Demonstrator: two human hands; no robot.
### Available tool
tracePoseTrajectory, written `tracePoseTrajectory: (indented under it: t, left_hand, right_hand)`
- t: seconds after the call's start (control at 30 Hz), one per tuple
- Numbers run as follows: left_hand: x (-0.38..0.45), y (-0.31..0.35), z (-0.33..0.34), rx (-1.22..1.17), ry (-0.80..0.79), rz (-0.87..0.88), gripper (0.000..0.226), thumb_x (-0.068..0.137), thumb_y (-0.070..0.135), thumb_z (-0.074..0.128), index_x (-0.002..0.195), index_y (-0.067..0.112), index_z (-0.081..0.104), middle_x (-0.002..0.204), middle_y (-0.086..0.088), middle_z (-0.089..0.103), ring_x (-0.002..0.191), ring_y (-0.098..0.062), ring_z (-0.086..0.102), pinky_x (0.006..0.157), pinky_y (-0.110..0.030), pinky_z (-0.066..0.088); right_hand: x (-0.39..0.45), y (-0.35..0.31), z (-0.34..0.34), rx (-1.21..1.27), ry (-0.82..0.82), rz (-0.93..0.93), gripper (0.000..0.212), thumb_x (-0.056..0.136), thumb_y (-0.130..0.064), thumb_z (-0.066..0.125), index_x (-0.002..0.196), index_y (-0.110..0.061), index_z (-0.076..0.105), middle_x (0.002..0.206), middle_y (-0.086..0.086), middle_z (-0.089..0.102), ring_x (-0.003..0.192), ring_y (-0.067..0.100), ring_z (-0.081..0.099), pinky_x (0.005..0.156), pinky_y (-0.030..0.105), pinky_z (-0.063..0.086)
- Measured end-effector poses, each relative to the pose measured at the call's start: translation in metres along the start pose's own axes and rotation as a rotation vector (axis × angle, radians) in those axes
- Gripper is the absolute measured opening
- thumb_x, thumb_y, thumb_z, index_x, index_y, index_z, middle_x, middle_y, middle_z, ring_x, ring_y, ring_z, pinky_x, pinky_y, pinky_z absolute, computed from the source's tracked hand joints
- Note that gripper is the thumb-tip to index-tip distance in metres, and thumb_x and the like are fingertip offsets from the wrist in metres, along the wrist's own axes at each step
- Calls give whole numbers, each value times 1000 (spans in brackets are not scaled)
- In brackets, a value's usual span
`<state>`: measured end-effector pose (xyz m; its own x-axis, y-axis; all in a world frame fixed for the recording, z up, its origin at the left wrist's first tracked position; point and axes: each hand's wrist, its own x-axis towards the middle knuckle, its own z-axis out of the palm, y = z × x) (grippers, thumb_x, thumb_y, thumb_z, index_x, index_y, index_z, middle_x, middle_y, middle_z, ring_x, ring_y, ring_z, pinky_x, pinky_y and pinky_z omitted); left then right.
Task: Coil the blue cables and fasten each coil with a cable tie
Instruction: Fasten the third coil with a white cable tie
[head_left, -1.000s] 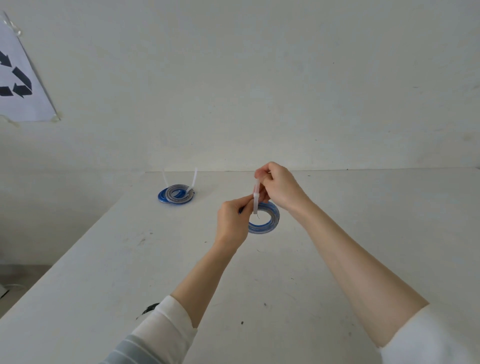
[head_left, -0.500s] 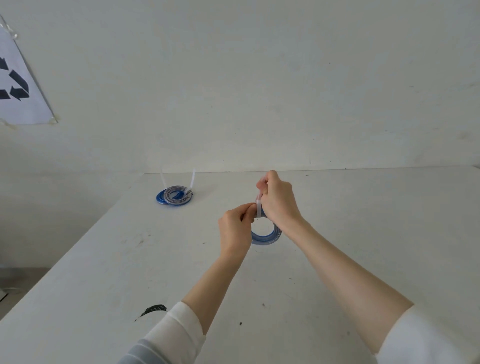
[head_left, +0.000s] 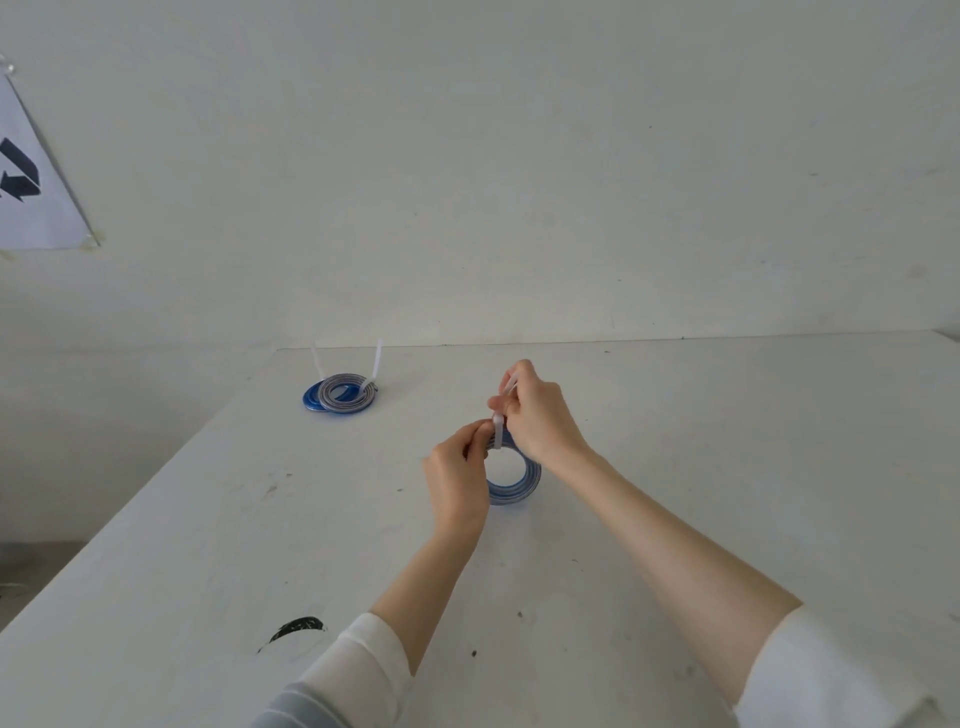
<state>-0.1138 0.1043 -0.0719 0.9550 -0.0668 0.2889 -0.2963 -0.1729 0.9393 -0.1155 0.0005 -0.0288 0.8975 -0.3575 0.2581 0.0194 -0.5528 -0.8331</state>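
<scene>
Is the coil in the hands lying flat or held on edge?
On edge: the coil shows its open centre, gripped at the top by both hands.

This looks like a plain workroom or small workshop rather than a home. A bare white table (head_left: 218, 530), scuffed and marked with a black smear (head_left: 296, 627) and small dark specks, stands against an unpainted-looking white wall (head_left: 519, 182) with faint stains. A paper sheet (head_left: 31, 202) printed with dark recycling arrows is taped to the wall at the left, and two tied cable coils (head_left: 338, 398) lie at the table's far corner, which suits a sorting or assembly bench.
</scene>
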Motion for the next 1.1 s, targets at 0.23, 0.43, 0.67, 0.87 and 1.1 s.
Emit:
tracePoseTrajectory:
  t: [0.23,0.43,0.67,0.87,1.1]
  left_hand:
    - [-5,11,6,-74,78,93,22,94,14,50,95,16,72,76,9,68,65,10,55,63,-7,40]
    - [2,13,-1,-68,82,75,27,94,17,51,117,21,64,67,11,62,57,-2,47,61,-8,39]
    - [1,19,0,-185,84,8,8,90,19,55,92,23,49,70,11,68,65,0,60,58,-9,41]
    - [-4,27,-3,-183,-47,63,18,94,23,48,76,20,49,76,-1,65,68,-12,63,60,-17,45]
    - [-3,26,-10,-185,-191,29,21,95,21,44,74,22,42,67,3,54,43,-11,43,48,-30,40]
  right_hand:
    - [-5,-2,14,148,223,-41,16,90,-1,39,91,-15,34,77,3,58,69,17,56,59,32,48]
    - [-2,-9,-8,318,37,-73,4,94,-18,52,90,-17,52,60,-4,60,57,9,56,69,34,48]
    - [-6,-15,-13,85,81,-65,10,87,-12,61,79,-12,55,75,3,64,65,14,59,54,11,42]
    - [-14,-10,0,282,323,-125,29,92,-2,44,73,-23,38,61,-1,53,51,3,49,50,9,37]
    - [-17,-6,-1,346,287,-103,23,92,-7,51,75,-22,46,59,-5,57,50,-1,52,53,11,42]
